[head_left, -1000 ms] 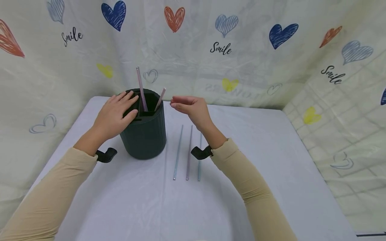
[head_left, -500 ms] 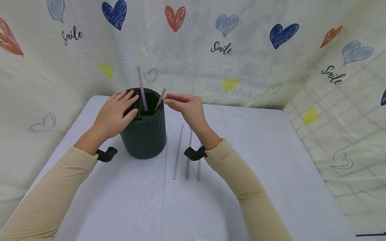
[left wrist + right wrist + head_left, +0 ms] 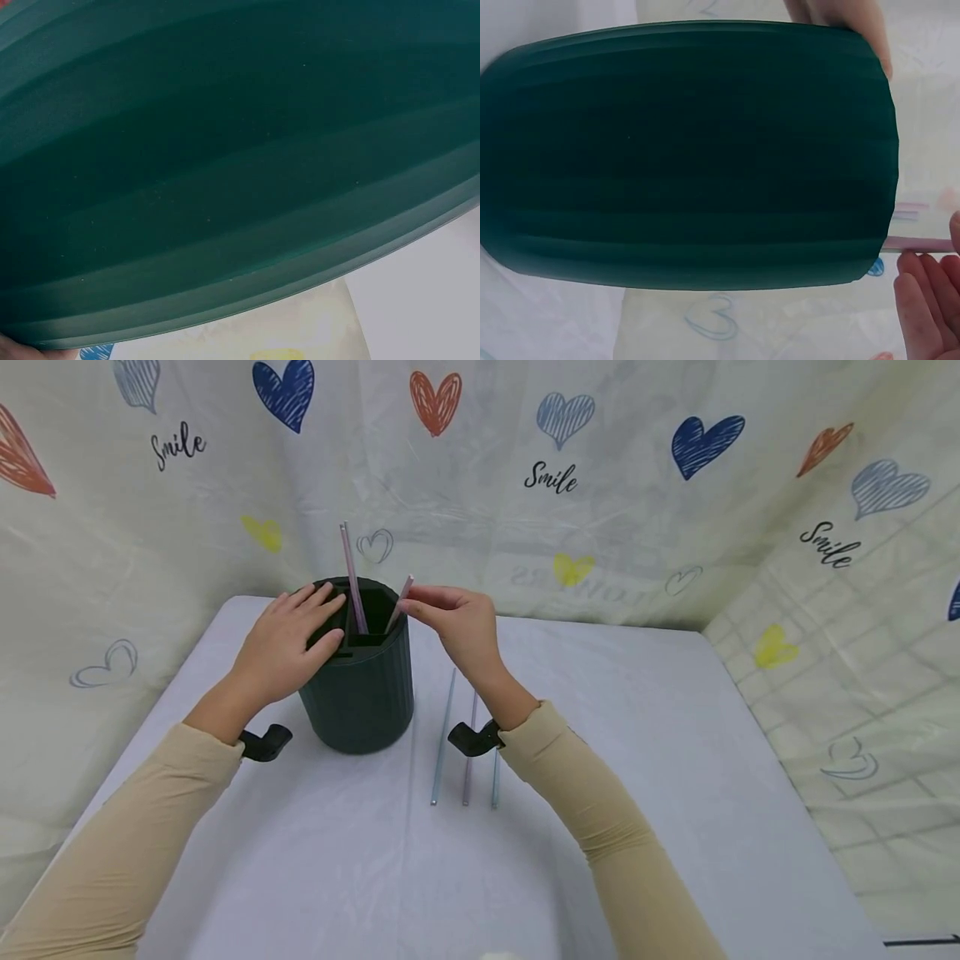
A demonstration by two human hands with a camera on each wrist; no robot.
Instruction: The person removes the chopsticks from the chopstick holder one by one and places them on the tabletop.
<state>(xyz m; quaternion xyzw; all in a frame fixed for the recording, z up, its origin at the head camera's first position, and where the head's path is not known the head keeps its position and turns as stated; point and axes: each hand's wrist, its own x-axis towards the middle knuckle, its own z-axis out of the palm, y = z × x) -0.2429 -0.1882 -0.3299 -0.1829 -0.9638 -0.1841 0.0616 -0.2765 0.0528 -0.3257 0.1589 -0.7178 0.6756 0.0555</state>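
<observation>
A dark green, ribbed pen holder (image 3: 356,702) with divided compartments stands upright towards the back left of the table. My left hand (image 3: 285,647) rests on its left rim, fingers spread out straight over the opening. At the right rim, my right hand (image 3: 456,620) pinches the upper end of a slim pink stick (image 3: 399,606) that leans inside the holder. The right wrist view shows this pink stick (image 3: 919,244) between thumb and fingers. Longer pink sticks (image 3: 351,577) stand in the compartment beside it. The lower ends of the sticks are hidden inside the holder.
Right of the holder, a blue stick (image 3: 442,743), a purple stick (image 3: 468,777) and another blue stick (image 3: 496,781) lie side by side, partly under my right forearm. A white cloth covers the table (image 3: 315,860). Behind hangs a heart-printed curtain (image 3: 480,510).
My right hand has moved left from beside the holder to the leaning pink stick and now pinches its top. The left hand has stayed on the rim.
</observation>
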